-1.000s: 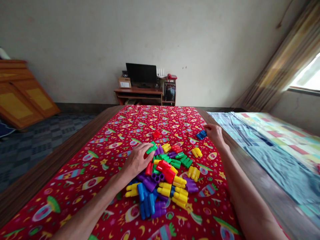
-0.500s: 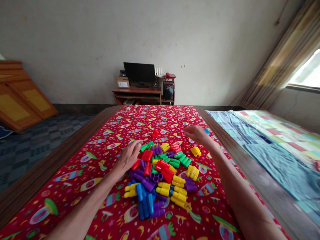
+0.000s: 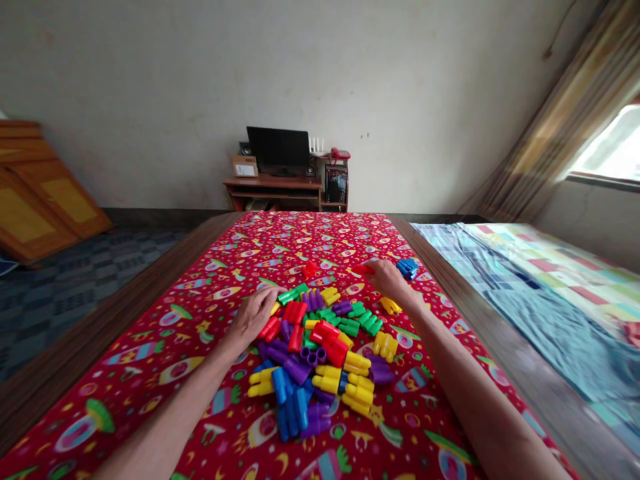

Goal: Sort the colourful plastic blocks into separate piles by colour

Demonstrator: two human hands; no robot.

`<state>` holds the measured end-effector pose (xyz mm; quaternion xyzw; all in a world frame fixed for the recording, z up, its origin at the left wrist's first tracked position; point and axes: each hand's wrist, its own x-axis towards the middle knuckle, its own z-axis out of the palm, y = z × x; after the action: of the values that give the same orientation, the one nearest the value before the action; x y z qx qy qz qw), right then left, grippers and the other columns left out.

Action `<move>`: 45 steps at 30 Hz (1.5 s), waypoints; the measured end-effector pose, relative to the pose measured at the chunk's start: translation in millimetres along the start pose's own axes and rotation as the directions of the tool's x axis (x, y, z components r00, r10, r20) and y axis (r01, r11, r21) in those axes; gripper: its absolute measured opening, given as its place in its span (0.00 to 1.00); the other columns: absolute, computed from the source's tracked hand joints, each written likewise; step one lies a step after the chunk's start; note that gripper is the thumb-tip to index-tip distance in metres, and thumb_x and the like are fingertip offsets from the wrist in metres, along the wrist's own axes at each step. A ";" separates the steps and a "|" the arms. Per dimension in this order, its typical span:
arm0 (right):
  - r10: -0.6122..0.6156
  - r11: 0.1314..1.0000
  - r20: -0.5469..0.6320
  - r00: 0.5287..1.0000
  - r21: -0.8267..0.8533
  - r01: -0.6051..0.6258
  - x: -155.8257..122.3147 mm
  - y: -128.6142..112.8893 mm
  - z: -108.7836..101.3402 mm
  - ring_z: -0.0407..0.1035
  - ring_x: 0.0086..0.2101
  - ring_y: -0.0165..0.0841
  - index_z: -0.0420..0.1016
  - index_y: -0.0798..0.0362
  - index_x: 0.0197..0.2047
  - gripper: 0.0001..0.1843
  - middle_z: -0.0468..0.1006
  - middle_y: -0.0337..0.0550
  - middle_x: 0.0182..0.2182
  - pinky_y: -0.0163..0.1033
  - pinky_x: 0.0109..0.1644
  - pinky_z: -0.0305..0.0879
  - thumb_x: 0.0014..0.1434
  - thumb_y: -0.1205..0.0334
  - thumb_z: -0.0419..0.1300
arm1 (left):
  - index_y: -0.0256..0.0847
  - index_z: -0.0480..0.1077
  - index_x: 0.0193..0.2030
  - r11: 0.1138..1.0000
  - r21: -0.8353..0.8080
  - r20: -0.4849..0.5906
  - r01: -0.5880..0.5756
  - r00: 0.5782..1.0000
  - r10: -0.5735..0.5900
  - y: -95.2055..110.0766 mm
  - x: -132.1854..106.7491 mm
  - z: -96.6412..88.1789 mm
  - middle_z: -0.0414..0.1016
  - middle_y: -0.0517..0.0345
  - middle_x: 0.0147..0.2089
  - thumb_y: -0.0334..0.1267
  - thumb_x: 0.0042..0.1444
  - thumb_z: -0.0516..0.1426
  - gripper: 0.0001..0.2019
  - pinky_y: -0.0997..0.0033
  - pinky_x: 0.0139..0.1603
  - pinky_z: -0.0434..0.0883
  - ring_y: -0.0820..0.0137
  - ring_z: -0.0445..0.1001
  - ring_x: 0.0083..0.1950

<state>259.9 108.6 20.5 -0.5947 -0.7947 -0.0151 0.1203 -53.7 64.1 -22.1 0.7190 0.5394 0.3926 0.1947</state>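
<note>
Looking across from the left, I see the brown rim of the bench (image 3: 141, 293), then the red patterned cloth (image 3: 325, 233) over it, and the person's left hand (image 3: 256, 312) low beside the pile, near a green block (image 3: 293, 294). Its fingers are bent inward; whether they grip the yellow piece (image 3: 275, 308) showing next to them or only touch it, I cannot tell. Next comes the heap (image 3: 335, 350), red, purple, green, blue and yellow blocks tumbled together in the near middle of the cloth. By my reckoning little has been done so far: nearly everything lies in that mix, and only a few pieces stand apart. A lone red block (image 3: 310, 269) sits beyond the heap, and a yellow block (image 3: 385, 345) lies off its right flank. Farther right, the right hand (image 3: 383, 273) is over the far part of the cloth, its fingertips apparently pinching a red piece (image 3: 363, 269). Just past that hand is a small blue cluster (image 3: 407, 269), near the cloth's right border. As for what I can't make out, the left palm is turned away, the lower blocks are buried and past counting, the pinched piece half melts into the red cloth, and the blue ones run together.
</note>
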 end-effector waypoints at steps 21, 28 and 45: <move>-0.013 1.000 0.008 1.000 0.012 0.013 2.5 2.6 20.8 0.69 0.33 0.35 0.76 0.57 0.37 0.16 0.77 0.51 0.33 0.36 0.38 0.62 0.58 0.77 0.48 | 0.41 0.76 0.39 0.997 0.052 -0.011 -0.050 0.999 0.051 -12.7 1.6 4.7 0.79 0.47 0.43 0.51 0.62 0.43 0.23 0.59 0.53 0.72 0.60 0.77 0.48; -0.077 0.997 -0.030 0.997 0.016 0.078 29.8 -22.8 17.7 0.71 0.39 0.37 0.78 0.56 0.42 0.16 0.79 0.53 0.38 0.37 0.42 0.64 0.64 0.69 0.48 | 0.42 0.76 0.37 0.996 0.056 -0.025 -0.066 0.997 0.068 -11.2 1.7 5.0 0.80 0.49 0.43 0.50 0.61 0.43 0.23 0.59 0.53 0.73 0.61 0.77 0.46; -0.184 0.983 0.108 0.977 0.003 0.184 57.7 -37.2 8.9 0.73 0.37 0.35 0.79 0.60 0.46 0.16 0.81 0.55 0.38 0.34 0.39 0.64 0.63 0.71 0.50 | 0.44 0.76 0.36 0.995 0.038 -0.036 -0.093 0.995 0.094 -15.7 2.6 6.8 0.80 0.49 0.41 0.50 0.62 0.43 0.23 0.57 0.52 0.74 0.61 0.78 0.46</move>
<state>207.8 153.6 28.4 -0.5190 -0.8516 0.0030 0.0733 -57.9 72.9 -36.4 0.7394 0.5159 0.4048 0.1529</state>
